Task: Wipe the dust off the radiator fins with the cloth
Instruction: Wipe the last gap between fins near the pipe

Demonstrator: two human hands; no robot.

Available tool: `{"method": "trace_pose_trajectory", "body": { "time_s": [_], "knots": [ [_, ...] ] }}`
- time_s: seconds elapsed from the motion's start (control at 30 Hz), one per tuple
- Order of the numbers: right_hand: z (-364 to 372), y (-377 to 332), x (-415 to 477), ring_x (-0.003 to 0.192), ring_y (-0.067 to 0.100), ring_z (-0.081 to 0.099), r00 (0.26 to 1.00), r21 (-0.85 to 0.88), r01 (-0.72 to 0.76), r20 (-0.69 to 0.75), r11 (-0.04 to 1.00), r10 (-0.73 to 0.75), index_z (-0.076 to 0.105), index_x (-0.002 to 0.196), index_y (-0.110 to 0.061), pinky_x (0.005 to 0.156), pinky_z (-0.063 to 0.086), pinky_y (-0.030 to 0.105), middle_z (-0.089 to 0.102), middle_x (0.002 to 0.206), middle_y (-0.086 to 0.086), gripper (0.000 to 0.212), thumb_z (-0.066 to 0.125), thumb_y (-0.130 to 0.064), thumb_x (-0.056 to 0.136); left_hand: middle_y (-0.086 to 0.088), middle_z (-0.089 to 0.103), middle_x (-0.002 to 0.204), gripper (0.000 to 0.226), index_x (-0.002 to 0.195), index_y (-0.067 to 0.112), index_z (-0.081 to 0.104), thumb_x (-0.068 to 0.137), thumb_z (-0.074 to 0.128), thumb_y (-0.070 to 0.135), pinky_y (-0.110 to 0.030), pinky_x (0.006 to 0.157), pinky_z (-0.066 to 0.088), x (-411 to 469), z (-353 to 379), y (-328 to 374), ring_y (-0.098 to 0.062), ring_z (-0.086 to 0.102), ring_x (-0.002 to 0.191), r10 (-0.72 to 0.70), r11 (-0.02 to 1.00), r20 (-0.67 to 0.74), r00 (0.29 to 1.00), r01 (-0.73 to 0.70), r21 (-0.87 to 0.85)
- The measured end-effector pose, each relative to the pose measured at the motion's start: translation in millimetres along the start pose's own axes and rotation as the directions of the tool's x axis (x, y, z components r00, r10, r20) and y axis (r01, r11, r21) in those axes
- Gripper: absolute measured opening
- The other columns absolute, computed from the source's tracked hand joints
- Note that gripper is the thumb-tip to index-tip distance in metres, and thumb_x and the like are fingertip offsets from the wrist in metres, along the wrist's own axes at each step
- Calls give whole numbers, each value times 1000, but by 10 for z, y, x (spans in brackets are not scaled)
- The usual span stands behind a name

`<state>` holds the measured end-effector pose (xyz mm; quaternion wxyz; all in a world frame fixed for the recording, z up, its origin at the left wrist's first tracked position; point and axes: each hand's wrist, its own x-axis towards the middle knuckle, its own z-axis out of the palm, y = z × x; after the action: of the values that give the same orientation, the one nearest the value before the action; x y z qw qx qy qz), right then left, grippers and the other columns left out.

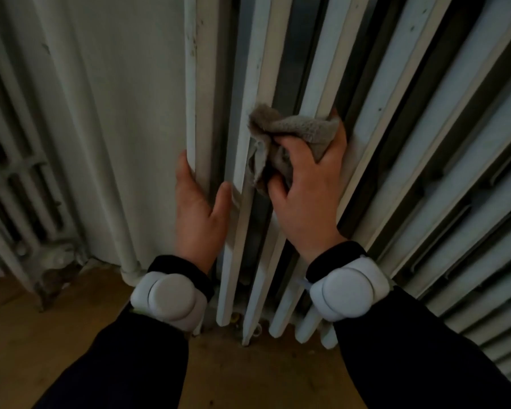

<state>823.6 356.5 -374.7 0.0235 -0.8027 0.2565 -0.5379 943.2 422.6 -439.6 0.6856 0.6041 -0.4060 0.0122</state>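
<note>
Dark sleeves (124, 364) and white wrist pods (171, 299) lead up to two hands set apart on the white ribbed radiator (396, 119). The left hand (199, 208) grips the outermost fin (191, 113), fingers curled round its edge. The right hand (304, 196) pinches a bunched grey cloth (301, 128) against the neighbouring fins. Wadded like this, the cloth may only skim the fin faces and push dust into the dark gaps. Its trailing corner could also snag there.

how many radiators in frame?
2. The large radiator fills centre and right, where the right hand holds the cloth against it. A second radiator stands far left, cut off by the frame edge.
</note>
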Motion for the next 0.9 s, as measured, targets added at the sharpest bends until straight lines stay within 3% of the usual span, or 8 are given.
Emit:
{"method": "trace_pose_trajectory", "body": {
  "time_s": [0.2,0.43,0.6,0.7,0.9],
  "knots": [
    [85,53,-184,137,38,29,1000,23,-21,23,1000,20,64,113,-17,114,30,42,24,146,27,39,73,-13,76,-2,31,150,77,150,19,10,89,48,44,-42,113,32,-100,-1,-79,-11,32,137,-5,1000,2,1000,5,-15],
    [217,157,-550,140,35,22,993,-14,-74,86,997,75,62,115,-21,117,14,22,21,149,26,40,68,-17,76,1,33,148,76,149,28,11,85,48,49,-42,111,34,-211,-1,-204,-11,35,135,-80,997,26,996,80,-17],
    [267,186,-702,139,36,23,990,-15,-73,117,997,74,52,116,-27,117,8,17,23,147,26,41,63,-20,77,2,36,146,73,147,30,14,85,47,49,-42,110,36,-210,-28,-222,-12,37,134,-101,994,41,994,103,-36],
    [267,172,-740,139,36,24,988,-6,-88,127,996,88,48,116,-29,117,15,25,23,147,25,41,60,-21,77,-2,32,149,74,149,29,12,86,46,48,-44,111,35,-232,-12,-210,-15,34,136,-136,991,44,990,137,-10],
    [230,196,-858,140,35,22,968,-35,-106,225,994,111,59,119,-18,117,21,40,21,149,23,46,71,-5,77,-6,31,150,67,150,23,12,94,46,37,-45,112,33,-263,-21,-160,-18,33,137,-164,986,36,986,165,-18]
  ]
}}
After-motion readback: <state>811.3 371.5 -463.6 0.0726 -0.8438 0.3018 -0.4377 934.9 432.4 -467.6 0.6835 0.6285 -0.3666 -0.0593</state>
